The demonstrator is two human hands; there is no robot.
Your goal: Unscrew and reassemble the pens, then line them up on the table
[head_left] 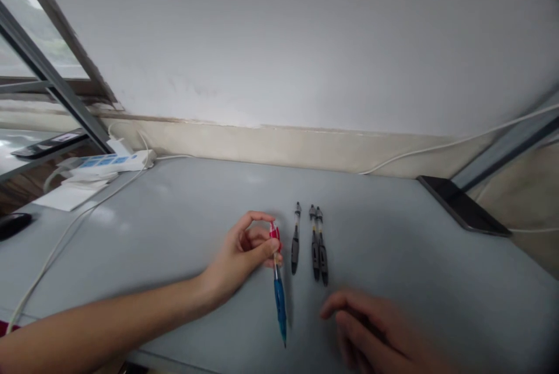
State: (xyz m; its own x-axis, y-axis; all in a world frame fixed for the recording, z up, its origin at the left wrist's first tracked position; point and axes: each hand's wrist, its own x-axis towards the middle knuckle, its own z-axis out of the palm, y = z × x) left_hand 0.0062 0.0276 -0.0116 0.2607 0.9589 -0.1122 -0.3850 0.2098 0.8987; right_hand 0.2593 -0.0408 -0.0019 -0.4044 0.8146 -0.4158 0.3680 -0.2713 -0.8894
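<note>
My left hand (248, 249) is closed around the upper part of a pen (280, 304) with a red top and a blue grip. Its tip points down toward the front of the table, and the index finger rests at its top end. Just right of it lie three clear-barrelled pens with black grips: a single pen (296, 246), then two side by side, one pen (315, 249) touching or nearly touching the other pen (323, 257). Nearer to me, my right hand (375, 327) is slightly blurred, its fingers loosely bent and apart, with nothing visible in them.
A grey table (209, 199) meets the wall at the back. On the left sit a white power strip (113, 162) with blue sockets, a trailing white cable (65, 240) and a black object (15, 224). A dark tablet-like device (463, 208) lies at the right by a metal post.
</note>
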